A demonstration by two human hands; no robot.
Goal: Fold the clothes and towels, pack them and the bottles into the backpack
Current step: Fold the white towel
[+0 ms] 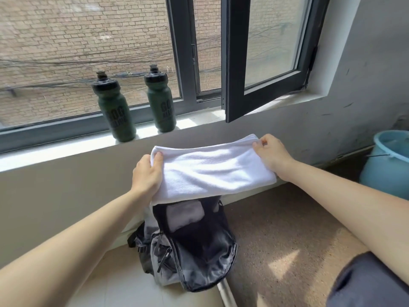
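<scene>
1. Folded white terry towel (212, 169): held flat in the air, stretched between both hands, directly above the open mouth of the backpack; its near edge hides the top rim of the bag
2. Left hand (147, 176): grips the towel's left end, thumb pressed on top, fingers curled underneath and mostly hidden by the cloth
3. Right hand (272, 154): pinches the towel's far right corner, thumb and curled fingertips closed on the edge, wrist lying along the towel's right side
4. Grey and black fabric backpack (199, 258): stands on the floor against the wall under the windowsill, main compartment unzipped and gaping; front flap fallen toward the camera
5. Folded pale cloth (184, 214): already inside the backpack, lying against its back panel; cannot tell whether towel or garment
6. Two dark green plastic bottles with black caps, left one (116, 111) and right one (161, 103): both upright on the white windowsill (66, 149), near each other but apart, up and to the left of the towel
7. Dark-framed window sash (234, 63): swung open inward, to the right of the bottles
8. Light blue plastic bucket (389, 165): on the floor at the right edge, by the wall, well apart from the backpack
</scene>
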